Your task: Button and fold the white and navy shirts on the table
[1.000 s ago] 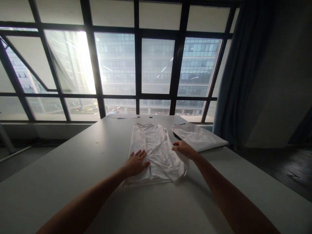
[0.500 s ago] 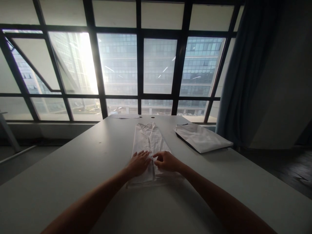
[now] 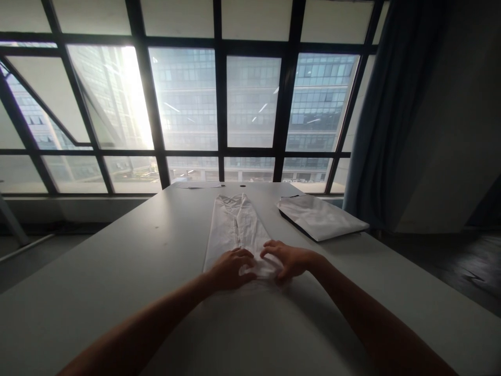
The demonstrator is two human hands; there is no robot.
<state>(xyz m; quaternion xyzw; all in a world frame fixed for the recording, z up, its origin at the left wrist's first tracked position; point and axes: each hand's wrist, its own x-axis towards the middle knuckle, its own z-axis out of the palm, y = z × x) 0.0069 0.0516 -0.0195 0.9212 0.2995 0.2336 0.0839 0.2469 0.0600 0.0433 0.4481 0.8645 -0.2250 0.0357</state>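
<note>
A white garment [image 3: 225, 224], which looks like a folded shirt, lies lengthwise on the table in front of me. At its far end is a gathered V shape like a collar, and a line runs down its middle. My left hand [image 3: 233, 269] rests on the near part of it, fingers curved and thumb apart. Over the near right side is my right hand [image 3: 291, 259], its fingers spread and bent against the cloth. Between the two hands the fabric is rumpled. The garment's near edge is blurred and partly hidden.
The white table [image 3: 129, 261] reaches toward a large window [image 3: 250, 104]. To the right lies a flat white package [image 3: 323, 216] with a dark underside. A thin white sheet [image 3: 198, 185] is at the far edge. A blue curtain [image 3: 371, 136] hangs at right.
My right hand has moved to the right across the cloth and its fingers have spread. My left hand has shifted slightly right and nearer, its fingers more curved. The near cloth is more rumpled.
</note>
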